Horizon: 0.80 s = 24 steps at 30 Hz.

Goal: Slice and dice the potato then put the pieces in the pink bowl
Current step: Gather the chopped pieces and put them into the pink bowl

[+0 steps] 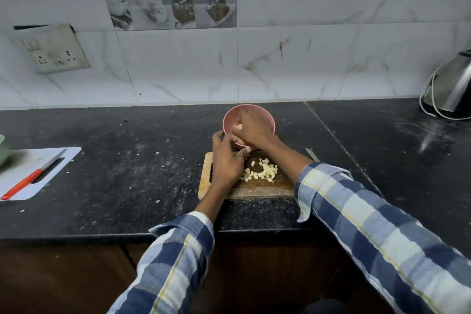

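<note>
Far left of frame: white plastic cutting board [38, 173] with a red-handled knife [30, 179] on the black speckled counter [127, 160]; steel kettle [452, 86] upper right. A metal blade tip [312, 154] shows behind your right sleeve. Centre: round pink bowl [229, 116] just beyond the wooden chopping board [254, 190]. Your right hand [254, 126] is over the bowl, fingers curled round pale potato pieces [238, 127]. Your left hand [225, 160] has fingers loosely bent at the bowl's near rim; grip unclear. Diced potato cubes [262, 173] remain on the wooden board.
</note>
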Available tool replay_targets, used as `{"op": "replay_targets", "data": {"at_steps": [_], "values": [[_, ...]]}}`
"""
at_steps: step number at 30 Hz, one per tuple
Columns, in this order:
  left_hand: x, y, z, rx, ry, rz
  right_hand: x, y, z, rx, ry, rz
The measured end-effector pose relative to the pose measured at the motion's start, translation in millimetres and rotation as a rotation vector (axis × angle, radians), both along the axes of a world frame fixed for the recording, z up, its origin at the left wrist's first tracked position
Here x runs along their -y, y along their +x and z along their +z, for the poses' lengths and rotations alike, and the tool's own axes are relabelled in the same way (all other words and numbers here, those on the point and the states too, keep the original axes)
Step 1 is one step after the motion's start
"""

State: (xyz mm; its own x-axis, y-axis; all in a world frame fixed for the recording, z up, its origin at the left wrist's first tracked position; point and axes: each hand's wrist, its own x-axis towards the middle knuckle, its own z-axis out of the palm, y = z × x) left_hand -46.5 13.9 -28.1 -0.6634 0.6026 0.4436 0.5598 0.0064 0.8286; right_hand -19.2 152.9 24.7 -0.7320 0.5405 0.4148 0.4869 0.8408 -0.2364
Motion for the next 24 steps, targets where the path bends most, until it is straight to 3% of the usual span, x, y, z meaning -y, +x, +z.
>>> {"op": "replay_targets", "data": {"at_steps": [6,12,17,24], "values": [[-1.4,-1.6,-1.3,0.012,-0.013,0.008,7.3,2.9,5.2,-0.202,0.138,-0.036],[-0.2,0.4,0.5,-0.002,-0.033,0.015,-1.2,-4.3,1.7,-0.386,-0.139,0.088],[2.7,4.2,4.1,0.021,-0.004,0.02,-1.1,-1.6,6.0,-0.325,0.033,0.017],[2.1,4.1,5.6,0.029,-0.004,0.015,-2.3,-0.4,3.3,-0.368,-0.01,0.101]]}}
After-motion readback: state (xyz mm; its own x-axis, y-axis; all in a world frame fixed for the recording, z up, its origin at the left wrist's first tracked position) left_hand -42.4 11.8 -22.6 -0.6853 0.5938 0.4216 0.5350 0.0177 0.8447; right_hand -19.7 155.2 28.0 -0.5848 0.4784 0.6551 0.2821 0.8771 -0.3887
